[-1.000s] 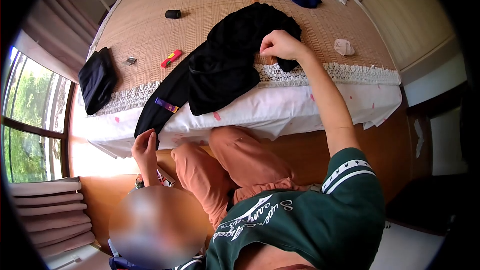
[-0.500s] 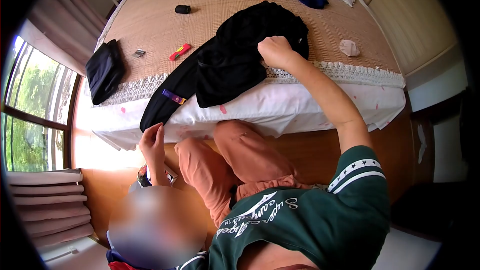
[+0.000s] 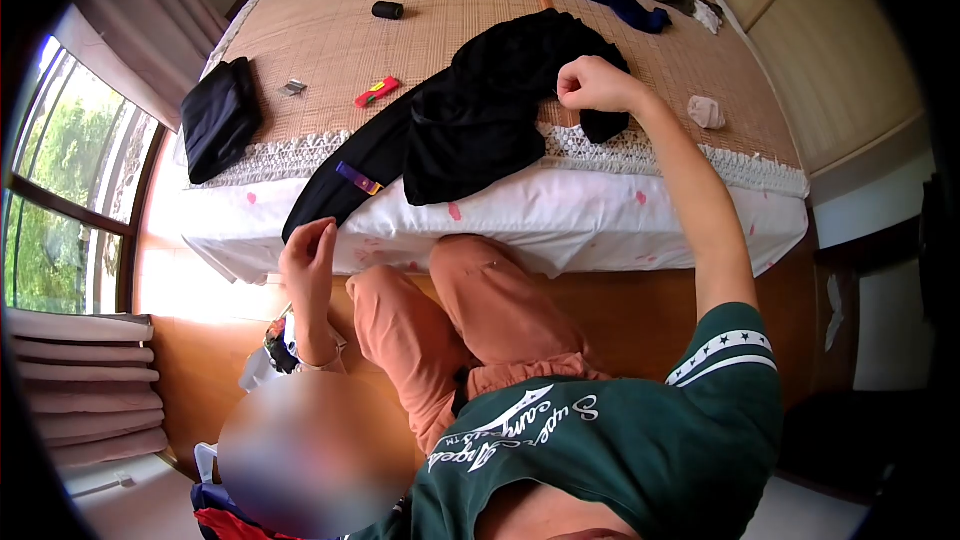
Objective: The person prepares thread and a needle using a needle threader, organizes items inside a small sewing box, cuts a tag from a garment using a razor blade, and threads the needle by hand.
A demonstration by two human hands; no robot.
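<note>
Black trousers (image 3: 475,140) lie bunched on the bed, with one leg stretched toward the near-left edge. By the end of that leg is my left hand (image 3: 308,262), its fingertips pinched together; whether they hold cloth or something thin is too small to see. My right hand (image 3: 600,85) is raised in front of the bunched trousers, closed with thumb against fingers; what it grips, if anything, does not show. A small purple item with a yellow-orange end (image 3: 357,178) rests on the trouser leg. Beyond the leg lies a red-and-yellow item (image 3: 377,92).
On the bed's woven mat (image 3: 330,40) are a black spool (image 3: 387,10), a small grey metallic piece (image 3: 293,87), folded black cloth (image 3: 221,120), a pale crumpled cloth (image 3: 706,112), navy cloth (image 3: 615,2) and other garments. The bed's white edge (image 3: 600,210) is beside my knees.
My right hand has shifted right, away from the trousers' middle. My left hand stays pinched near the leg's end, slightly higher in view. The whole view has tilted a little.
</note>
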